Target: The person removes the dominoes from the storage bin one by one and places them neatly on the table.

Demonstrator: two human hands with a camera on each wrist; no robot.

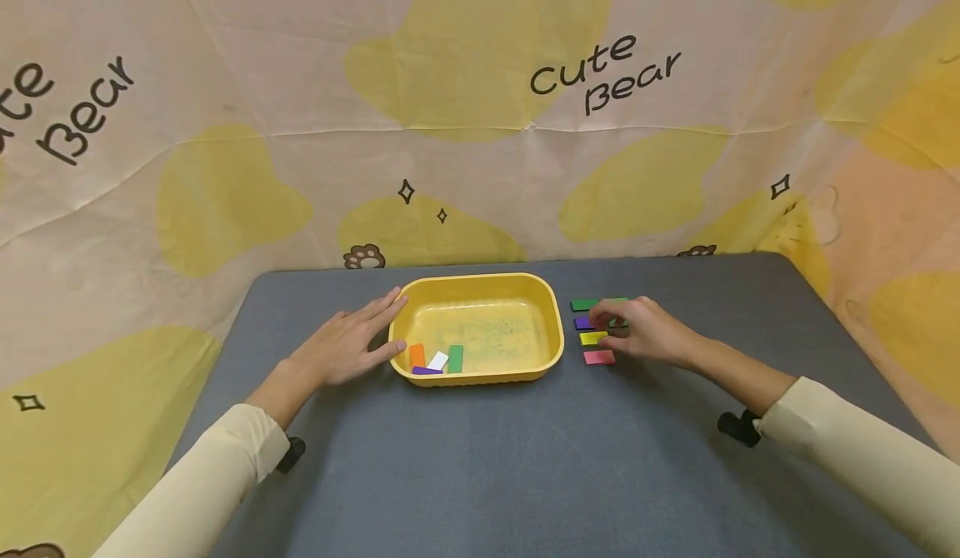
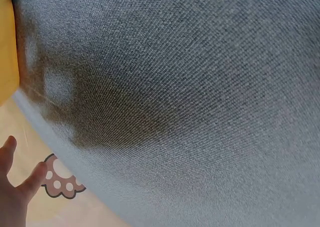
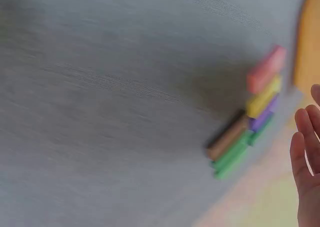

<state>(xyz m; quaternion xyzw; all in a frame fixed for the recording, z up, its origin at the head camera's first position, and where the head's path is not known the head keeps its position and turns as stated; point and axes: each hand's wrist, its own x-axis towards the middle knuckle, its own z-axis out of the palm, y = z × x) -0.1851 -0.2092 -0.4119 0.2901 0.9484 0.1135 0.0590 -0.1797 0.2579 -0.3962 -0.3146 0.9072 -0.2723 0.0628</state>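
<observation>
Spreading its fingers at the left rim of a yellow plastic tray (image 1: 480,377), the left hand (image 1: 345,343) grips nothing. Four flat rectangular blocks lie in the tray's near-left corner: orange (image 1: 417,356), white (image 1: 437,361), green (image 1: 456,359) and purple (image 1: 427,371). Right of the tray, the right hand (image 1: 648,331) hovers with thumb and fingers apart and no piece visible between them, over a pink block (image 1: 599,358), a yellow block (image 1: 589,339), a purple block (image 1: 582,324), a brown block (image 3: 227,137) and green blocks (image 1: 583,305) on the grey fabric-covered counter (image 1: 487,475).
</observation>
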